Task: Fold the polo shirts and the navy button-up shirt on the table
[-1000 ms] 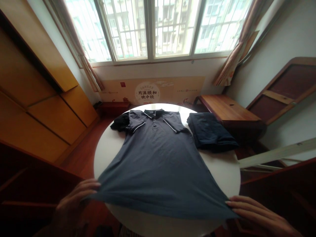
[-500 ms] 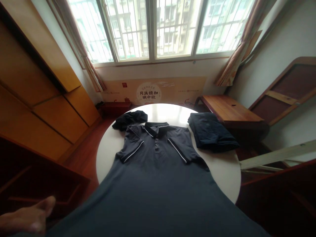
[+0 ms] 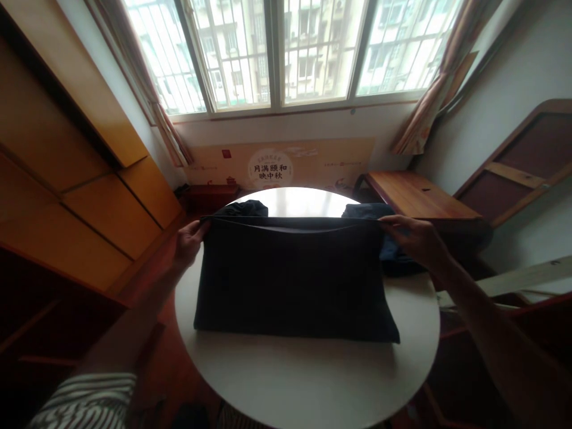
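Change: since the earlier frames the dark polo shirt (image 3: 295, 280), which had lain open and face up with its hem drawn toward the near edge of the table (image 3: 313, 381), was doubled over on itself; collar and buttons no longer showed, and both hands had gone from the near edge to the far side.
Shirt: it lay as a dark rectangle across the middle of the round white table, its fold line toward the near edge and its upper layer stretched taut along the far side.
Left hand: the left hand (image 3: 190, 238) was pinched shut on the shirt's far left corner, near the table's left edge.
Right hand: the right hand (image 3: 413, 238) was closed on the shirt's far right corner, fingers curled over the cloth.
Left sleeve: a striped sleeve (image 3: 84, 402) showed at the lower left.
Far left of table: a crumpled dark garment (image 3: 243, 208) lay just behind the held edge.
Far right of table: a folded blue garment (image 3: 393, 253) lay partly hidden behind the right hand.
Beyond the table: a wooden bench (image 3: 415, 199) stood to the right under the window (image 3: 286, 53).
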Available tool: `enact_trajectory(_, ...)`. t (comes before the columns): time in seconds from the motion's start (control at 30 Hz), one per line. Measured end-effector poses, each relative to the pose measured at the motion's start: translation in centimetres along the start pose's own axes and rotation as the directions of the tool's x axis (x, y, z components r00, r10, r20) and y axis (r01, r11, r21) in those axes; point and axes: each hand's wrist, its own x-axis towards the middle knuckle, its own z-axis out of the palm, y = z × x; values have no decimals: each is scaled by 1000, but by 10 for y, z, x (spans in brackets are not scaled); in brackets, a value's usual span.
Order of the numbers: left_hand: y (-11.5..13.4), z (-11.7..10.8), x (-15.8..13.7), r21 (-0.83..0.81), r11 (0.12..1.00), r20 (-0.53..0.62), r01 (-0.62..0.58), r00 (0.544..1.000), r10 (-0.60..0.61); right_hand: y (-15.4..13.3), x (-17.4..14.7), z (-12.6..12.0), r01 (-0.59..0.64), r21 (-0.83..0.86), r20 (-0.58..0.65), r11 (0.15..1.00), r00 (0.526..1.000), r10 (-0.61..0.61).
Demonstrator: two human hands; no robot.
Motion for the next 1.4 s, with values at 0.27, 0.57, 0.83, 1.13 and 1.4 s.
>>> enact_trajectory(0.27, -60, 50, 41, 336, 941, 73, 27, 996, -55, 55, 57, 80, 26, -211, 343, 977, 938, 49)
enact_trajectory(0.57, -78, 57, 60, 515, 852, 26, 98, 991, -130, 36, 82, 95, 127, -543, 456, 830, 874, 165)
enact_trajectory(0.83, -19, 83, -4, 505, 709, 393, -493, 862, 319, -67, -8, 114, 363, -172, 505, 916, 831, -235)
enact_trajectory(1.13, -30, 85, -75, 413, 659, 807, -628, 588, 55, -107, -149, 105, 362, 93, 650, 927, 684, -332)
enact_trajectory(1.4, -4, 159, 0, 187, 859, 721, -477, 661, 210, -135, -119, 115, 392, 132, 605, 910, 696, -387)
